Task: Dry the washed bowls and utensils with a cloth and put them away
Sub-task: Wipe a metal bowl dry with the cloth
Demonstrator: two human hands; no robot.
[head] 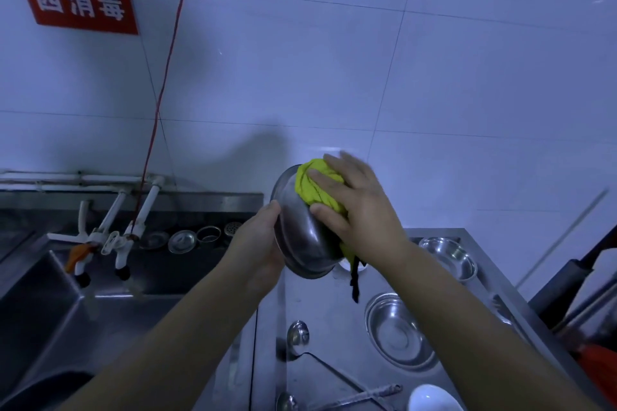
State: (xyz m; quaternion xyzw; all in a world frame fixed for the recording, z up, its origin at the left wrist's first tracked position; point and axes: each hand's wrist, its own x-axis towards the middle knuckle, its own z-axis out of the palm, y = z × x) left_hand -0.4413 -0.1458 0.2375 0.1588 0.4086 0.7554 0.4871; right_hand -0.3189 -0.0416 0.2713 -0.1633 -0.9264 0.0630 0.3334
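Head view. Steel bowl: tilted, raised above the counter, left hand gripping its rim. Yellow cloth: inside the bowl, pressed by the right hand, fingers spread. Two bowls and ladles lie on the counter.

left hand: raised, fingers curled round the left rim of the steel bowl, thumb at the rim's upper edge | right hand: fingers spread, pressing the yellow cloth against the bowl's right side | forearms: both bare, rising from below the bowl, converging on it
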